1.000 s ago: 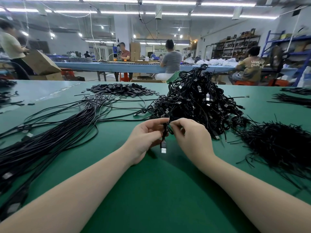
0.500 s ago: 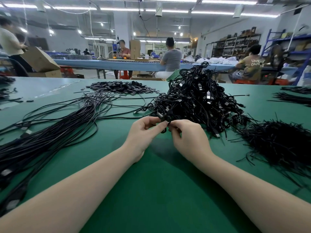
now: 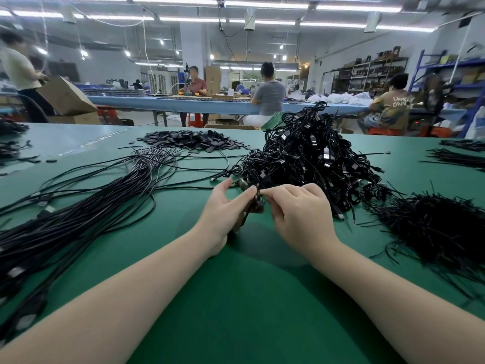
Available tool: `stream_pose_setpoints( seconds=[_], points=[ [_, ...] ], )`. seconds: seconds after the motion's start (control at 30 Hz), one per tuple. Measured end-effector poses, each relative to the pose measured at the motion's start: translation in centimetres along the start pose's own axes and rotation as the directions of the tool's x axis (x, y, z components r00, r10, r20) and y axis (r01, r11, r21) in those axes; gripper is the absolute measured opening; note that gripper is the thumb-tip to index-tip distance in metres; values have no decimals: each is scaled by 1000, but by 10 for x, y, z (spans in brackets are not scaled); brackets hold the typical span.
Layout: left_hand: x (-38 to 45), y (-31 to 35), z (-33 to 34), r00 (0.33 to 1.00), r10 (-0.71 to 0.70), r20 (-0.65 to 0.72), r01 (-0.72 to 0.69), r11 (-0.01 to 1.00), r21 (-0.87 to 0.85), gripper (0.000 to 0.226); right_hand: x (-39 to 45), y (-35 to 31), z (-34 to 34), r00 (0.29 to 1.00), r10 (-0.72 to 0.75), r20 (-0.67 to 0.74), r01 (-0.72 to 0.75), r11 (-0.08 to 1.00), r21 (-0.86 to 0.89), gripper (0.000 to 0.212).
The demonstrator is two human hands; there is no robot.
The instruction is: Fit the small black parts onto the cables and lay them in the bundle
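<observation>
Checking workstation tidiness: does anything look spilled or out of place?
A few small flat black parts lie strayed on the green table mat, left of their main heap. Otherwise nothing stands out.

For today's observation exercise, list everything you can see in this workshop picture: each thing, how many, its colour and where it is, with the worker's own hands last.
Table: one, green, fills the foreground.
Straight cable bundle: one, black, left on the table.
Tangled cable heap: one, black, centre, behind the hands.
Small flat parts pile: one, black, far centre-left.
Thin strips pile: one, black, right.
Held cable: one, black, between the hands.
Far workbench: one, blue, background.
Cardboard box: one, brown, back left.
Other people: four, at the far workbench.
Shelves: dark, back right.
Left hand: pinches the held cable.
Right hand: pinches the same cable.
</observation>
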State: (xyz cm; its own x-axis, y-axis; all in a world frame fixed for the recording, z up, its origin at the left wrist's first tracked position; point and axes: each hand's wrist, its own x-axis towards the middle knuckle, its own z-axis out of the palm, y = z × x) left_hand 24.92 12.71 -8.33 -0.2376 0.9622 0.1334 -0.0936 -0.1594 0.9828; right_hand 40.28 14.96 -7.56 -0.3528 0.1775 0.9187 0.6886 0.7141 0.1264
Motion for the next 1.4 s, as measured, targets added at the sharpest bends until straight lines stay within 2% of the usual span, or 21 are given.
stream_pose_setpoints(
  seconds=[0.07, 0.13, 0.17, 0.27, 0.33, 0.4, 0.5, 0.6, 0.7, 0.83, 0.97, 1.03, 1.13, 1.23, 1.4],
  points=[
    [-2, 5, -2, 995, -53, 85, 56, 998, -30, 36, 0, -1, 1, 1000, -18, -23, 18, 1000, -11, 10],
    [-4, 8, -2, 985, -32, 171, 44, 997, -63, 19, -1, -2, 2, 1000, -2, -29, 2, 1000, -2, 9],
    [-5, 8, -2, 982, -21, 189, 34, 997, -66, 18, -2, -2, 3, 999, 19, -25, -19, 1000, 10, 9],
    [-6, 4, 1, 984, 0, 178, -1, 1000, 7, 35, -4, 1, 5, 993, 120, -1, -120, 992, 46, 8],
    [-7, 1, 3, 983, 46, 179, -60, 996, 70, 37, -6, 3, 7, 987, 161, 14, -161, 985, 57, 8],
    [-7, -2, 3, 986, 76, 150, -88, 993, 74, 30, -7, 4, 8, 984, 177, 27, -179, 982, 66, 9],
    [-6, -3, 4, 992, 51, 117, -56, 998, 37, 13, -7, 3, 9, 980, 195, 31, -197, 977, 76, 9],
    [-5, 0, 5, 994, 12, 110, -18, 999, 52, 30, -7, 3, 11, 982, 188, 22, -188, 981, 43, 9],
    [-5, 4, 2, 993, -28, 113, 25, 999, 22, 42, -7, 1, 12, 993, 115, 5, -115, 993, -12, 9],
    [-7, 8, 1, 995, -24, 100, 36, 992, -122, 48, -4, -3, 11, 998, 68, -13, -69, 997, -29, 7],
    [-7, 7, -1, 996, -49, 73, 60, 985, -164, 76, -7, -3, 12, 997, 57, 47, -56, 998, -25, 11],
    [-9, 8, -1, 994, -39, 99, 54, 987, -154, 68, -7, -4, 12, 994, 79, 71, -79, 997, -1, 11],
    [-11, 10, 3, 992, -20, 124, 31, 995, -90, 29, -8, -3, 10, 980, 167, 112, -172, 984, 39, 12],
    [-10, 9, 5, 993, -37, 114, 41, 999, -31, 37, -9, -1, 9, 950, 265, 166, -281, 957, 76, 14],
    [-9, 6, 4, 989, -6, 149, 14, 998, -57, 39, -7, -3, 9, 923, 330, 199, -356, 927, 117, 15]
  ],
)
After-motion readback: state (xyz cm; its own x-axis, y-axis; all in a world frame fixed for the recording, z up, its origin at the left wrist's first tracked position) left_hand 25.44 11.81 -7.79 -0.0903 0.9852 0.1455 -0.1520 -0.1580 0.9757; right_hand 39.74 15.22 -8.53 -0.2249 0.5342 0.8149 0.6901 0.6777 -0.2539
